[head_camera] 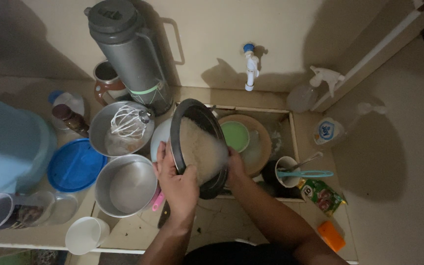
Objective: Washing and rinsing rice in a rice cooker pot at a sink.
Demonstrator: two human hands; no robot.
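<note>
The left hand (178,182) is clenched on the near rim of a dark pot (197,147), thumb over the edge; the right hand (235,164) grasps the pot's far side, fingers mostly hidden behind the wall; the pot is tilted steeply toward the camera, held in the air over the near-left edge of a sunken sink (290,128), and white rice (199,149) lies heaped against its lower wall.

In the sink, just behind the pot, sits a brown basin (261,142) with a green bowl (235,135) in it; a mug (286,172) stands at the sink's right end, with a teal-handled utensil (310,173) across it; a white tap (250,66) sticks out of the wall above.

On the counter (212,223) left of the pot, a steel bowl (126,185) stands just beside the left hand; behind it another steel bowl holds a whisk (126,122); a tall grey flask (131,51) stands behind those; a blue lid (74,165) lies further left, and a white cup (85,234) sits near the counter's front edge.

Right of the sink stand a spray bottle (310,91) and a green packet (322,195); an orange block (331,235) lies near the front edge.
</note>
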